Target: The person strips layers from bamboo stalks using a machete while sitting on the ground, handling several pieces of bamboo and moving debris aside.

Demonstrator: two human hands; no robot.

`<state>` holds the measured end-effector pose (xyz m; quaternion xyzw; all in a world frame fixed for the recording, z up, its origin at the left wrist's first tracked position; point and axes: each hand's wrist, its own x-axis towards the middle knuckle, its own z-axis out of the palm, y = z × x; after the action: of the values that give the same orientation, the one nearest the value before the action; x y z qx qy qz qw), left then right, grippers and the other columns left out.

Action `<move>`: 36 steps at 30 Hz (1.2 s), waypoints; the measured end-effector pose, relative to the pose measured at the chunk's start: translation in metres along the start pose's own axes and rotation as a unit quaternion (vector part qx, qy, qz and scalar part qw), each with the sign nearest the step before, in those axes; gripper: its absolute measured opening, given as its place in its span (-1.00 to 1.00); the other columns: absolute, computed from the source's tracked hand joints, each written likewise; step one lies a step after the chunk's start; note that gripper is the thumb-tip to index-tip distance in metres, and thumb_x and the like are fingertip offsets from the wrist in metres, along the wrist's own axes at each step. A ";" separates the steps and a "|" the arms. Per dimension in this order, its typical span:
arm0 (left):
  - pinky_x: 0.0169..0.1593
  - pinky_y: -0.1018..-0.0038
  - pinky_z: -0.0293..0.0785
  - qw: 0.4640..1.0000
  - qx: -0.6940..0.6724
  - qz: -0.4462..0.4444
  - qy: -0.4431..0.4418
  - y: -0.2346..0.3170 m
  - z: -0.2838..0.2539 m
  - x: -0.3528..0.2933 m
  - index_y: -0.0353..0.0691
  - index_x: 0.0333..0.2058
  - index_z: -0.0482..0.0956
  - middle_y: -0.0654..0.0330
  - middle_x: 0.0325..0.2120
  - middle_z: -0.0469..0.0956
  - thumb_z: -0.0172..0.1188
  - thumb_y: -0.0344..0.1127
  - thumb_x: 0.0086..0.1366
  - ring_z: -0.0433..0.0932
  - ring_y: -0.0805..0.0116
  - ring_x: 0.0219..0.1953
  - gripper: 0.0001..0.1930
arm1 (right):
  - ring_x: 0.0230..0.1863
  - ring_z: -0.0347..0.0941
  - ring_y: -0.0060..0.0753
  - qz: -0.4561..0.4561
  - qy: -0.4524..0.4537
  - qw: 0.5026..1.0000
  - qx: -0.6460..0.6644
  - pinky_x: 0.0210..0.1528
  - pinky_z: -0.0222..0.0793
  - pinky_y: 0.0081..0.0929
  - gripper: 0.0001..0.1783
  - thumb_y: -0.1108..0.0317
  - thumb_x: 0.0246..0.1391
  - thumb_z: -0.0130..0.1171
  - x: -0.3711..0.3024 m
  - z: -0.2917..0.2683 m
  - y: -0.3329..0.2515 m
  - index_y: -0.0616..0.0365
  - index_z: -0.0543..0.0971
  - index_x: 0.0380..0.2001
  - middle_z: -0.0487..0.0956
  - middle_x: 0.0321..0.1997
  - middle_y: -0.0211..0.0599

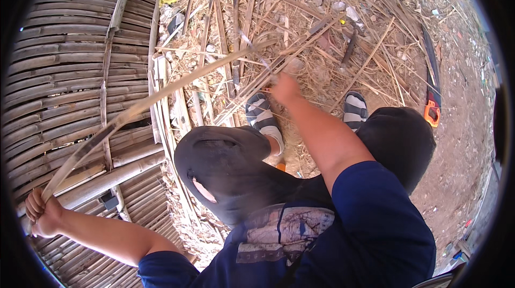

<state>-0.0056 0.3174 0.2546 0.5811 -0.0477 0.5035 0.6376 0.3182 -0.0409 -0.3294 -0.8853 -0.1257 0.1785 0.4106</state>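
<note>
My left hand [44,214], out at the far left, is closed round the near end of a long bamboo strip [155,96]. The strip slants up and to the right, its far end lying over the litter in front of my feet. Past my left foot, my right hand [286,89] is closed on a tool with a thin, pale blade [254,49]. It looks like a knife, smeared by motion; my fingers hide the handle. The blade crosses close to the far part of the strip; whether they touch I cannot tell.
A bamboo slat wall [64,73] stands on the left. Split bamboo pieces [249,4] and straw cover the ground ahead. At the right lies a handsaw [432,112] with an orange handle. My striped-socked feet [261,112] are planted between.
</note>
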 end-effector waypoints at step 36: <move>-0.58 0.51 -0.05 1.000 -0.002 -0.001 -0.008 -0.008 -0.003 -0.003 -0.03 -0.72 0.17 0.40 -0.80 0.12 -0.41 0.61 0.32 0.00 0.52 -0.76 -0.19 | -0.26 0.65 0.01 -0.129 -0.079 0.981 0.123 -0.20 0.55 -0.10 -0.67 0.37 -0.05 0.29 -0.005 0.005 -0.055 0.24 0.54 -0.18 0.65 -0.36 0.01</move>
<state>-0.0024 0.3195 0.2464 0.5839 -0.0539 0.4981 0.6387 0.3078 -0.0047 -0.2887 -0.7878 -0.2478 0.2072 0.5245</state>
